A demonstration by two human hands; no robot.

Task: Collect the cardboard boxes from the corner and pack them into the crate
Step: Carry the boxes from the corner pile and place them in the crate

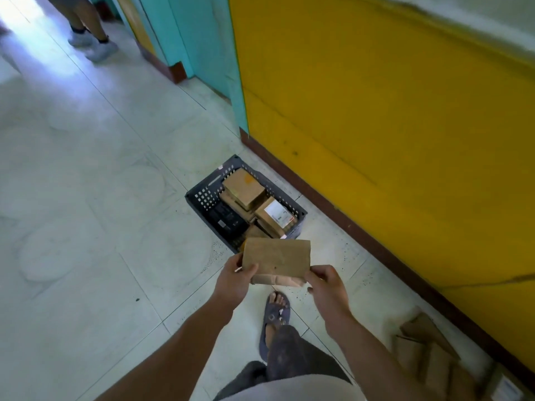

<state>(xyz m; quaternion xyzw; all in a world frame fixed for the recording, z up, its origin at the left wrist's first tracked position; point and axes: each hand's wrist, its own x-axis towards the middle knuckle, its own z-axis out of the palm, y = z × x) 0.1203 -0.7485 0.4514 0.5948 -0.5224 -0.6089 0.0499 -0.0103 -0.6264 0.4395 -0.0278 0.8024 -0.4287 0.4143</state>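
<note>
Person is holding a flat cardboard box (276,257) just short of the crate (202,195), which is sitting on the floor (115,198) against the yellow wall (376,111). Left hand (234,280) and right hand (327,287) are each pinching a side edge, fingers (317,273) curled round it (probably keeping it level for dropping in). Packed boxes (244,188) are already filling the crate, and the leftover pile (428,351) is waiting by the wall.

- The held box (276,260) hides the near corner of the crate (202,198).
- Loose boxes (428,354) at near right are blurred and cut by the bottom edge.
- A label (276,213) in the crate is too small to read.
- A standing person (92,39) far left is cut off above the legs.
</note>
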